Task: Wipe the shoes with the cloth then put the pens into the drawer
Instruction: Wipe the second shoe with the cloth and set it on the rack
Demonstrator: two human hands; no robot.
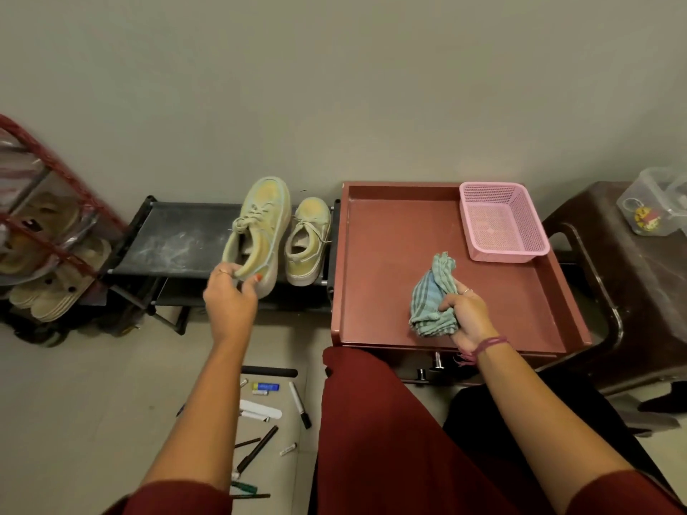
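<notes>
We have the left hand pinching the heel of the left shoe, thumb and fingers curled round its back rim, so the shoe is tipped up off the black shelf with its long axis running away from us, toe toward the wall. The other shoe sits just beside it. Our right hand clutches the bunched cloth over the red desk, to the right of the shoe; we judge cloth must travel left. The pens lie on the floor.
</notes>
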